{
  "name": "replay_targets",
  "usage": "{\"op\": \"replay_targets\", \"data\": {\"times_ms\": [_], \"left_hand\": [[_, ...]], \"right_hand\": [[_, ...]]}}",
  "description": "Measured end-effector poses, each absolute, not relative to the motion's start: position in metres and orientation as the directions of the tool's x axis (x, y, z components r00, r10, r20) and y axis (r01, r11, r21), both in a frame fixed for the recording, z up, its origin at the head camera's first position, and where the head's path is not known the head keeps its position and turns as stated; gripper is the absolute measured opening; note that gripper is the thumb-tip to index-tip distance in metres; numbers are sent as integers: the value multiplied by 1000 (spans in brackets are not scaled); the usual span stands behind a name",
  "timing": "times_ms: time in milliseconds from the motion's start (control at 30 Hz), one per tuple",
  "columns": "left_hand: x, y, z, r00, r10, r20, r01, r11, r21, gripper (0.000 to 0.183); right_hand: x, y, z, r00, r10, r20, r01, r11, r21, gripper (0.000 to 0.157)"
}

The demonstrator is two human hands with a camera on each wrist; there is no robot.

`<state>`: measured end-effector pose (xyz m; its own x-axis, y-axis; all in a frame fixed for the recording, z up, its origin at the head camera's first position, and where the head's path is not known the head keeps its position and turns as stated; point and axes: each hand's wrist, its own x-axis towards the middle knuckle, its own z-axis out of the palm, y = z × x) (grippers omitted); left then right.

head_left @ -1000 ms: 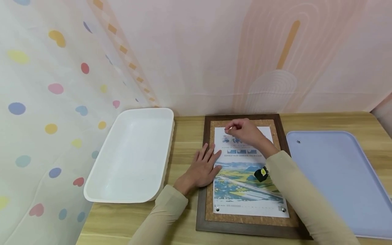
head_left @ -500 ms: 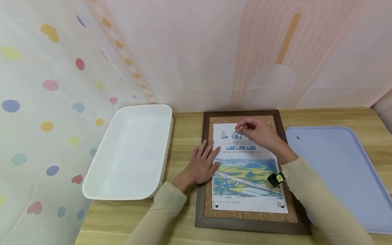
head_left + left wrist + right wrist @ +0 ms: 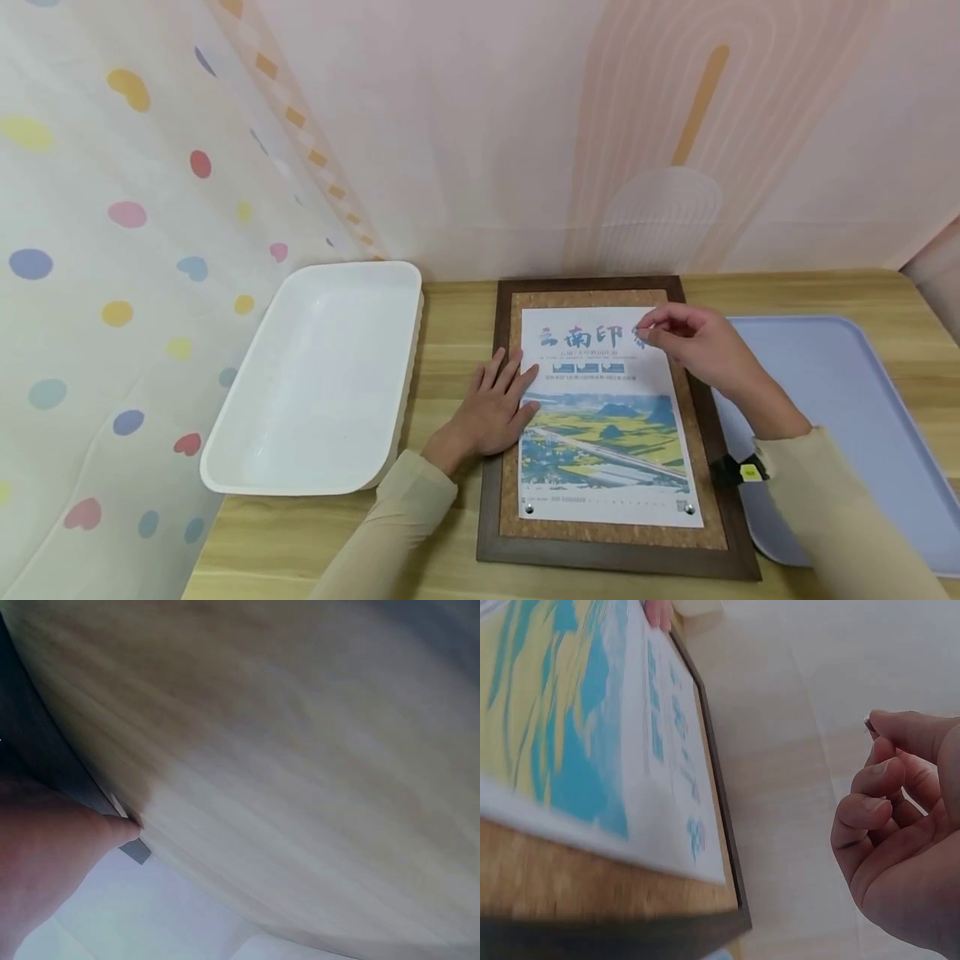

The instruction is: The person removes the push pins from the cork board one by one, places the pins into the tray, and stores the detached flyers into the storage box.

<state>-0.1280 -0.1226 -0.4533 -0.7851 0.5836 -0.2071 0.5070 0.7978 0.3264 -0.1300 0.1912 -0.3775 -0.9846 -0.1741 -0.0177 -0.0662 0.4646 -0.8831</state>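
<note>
A corkboard [image 3: 615,536] with a dark wooden frame lies on the table, bearing a printed landscape poster [image 3: 600,429]. Silver push pins [image 3: 529,508] sit at the poster's two near corners. My left hand [image 3: 491,417] rests with spread fingers across the board's left frame and the poster's left edge. At the poster's far right corner, my right hand [image 3: 701,350] pinches a small silver push pin [image 3: 868,724] between thumb and index finger. In the right wrist view the pin shows at the fingertips; in the head view the fingers hide it.
A deep white tray [image 3: 322,383] stands left of the board. A flat blue tray [image 3: 832,375] lies to the right, partly under my right forearm in the head view. Behind the wooden table [image 3: 457,325] hangs a patterned backdrop [image 3: 487,150].
My right hand has moved right across the top of the poster, from near its left corner to its right corner, uncovering the title. My left hand has stayed in place.
</note>
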Motion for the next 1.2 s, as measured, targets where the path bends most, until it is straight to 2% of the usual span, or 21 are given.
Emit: {"op": "replay_targets", "data": {"times_ms": [267, 500, 767, 933, 1067, 1200], "left_hand": [[-123, -126, -458, -789, 580, -201, 509, 801, 316, 59], [-120, -128, -458, -792, 577, -198, 505, 803, 318, 59], [-120, -127, -458, -792, 582, -185, 509, 796, 327, 58], [-121, -126, -459, -793, 579, -187, 505, 798, 329, 58], [-122, -126, -459, -794, 578, -190, 504, 800, 325, 58], [-123, -126, -459, -793, 580, -186, 508, 798, 324, 58]], "right_hand": [[-118, 224, -389, -997, -77, 9, -45, 483, -875, 23], [-114, 246, -398, -999, -43, 4, -22, 444, -896, 20], [-112, 267, -400, -999, 18, -48, 51, 440, -896, 29], [-114, 280, -405, -998, 41, -47, 60, 420, -906, 21], [-117, 290, -411, -998, 45, -45, 57, 338, -940, 13], [-120, 298, -416, -997, 53, -62, 74, 269, -960, 13]]}}
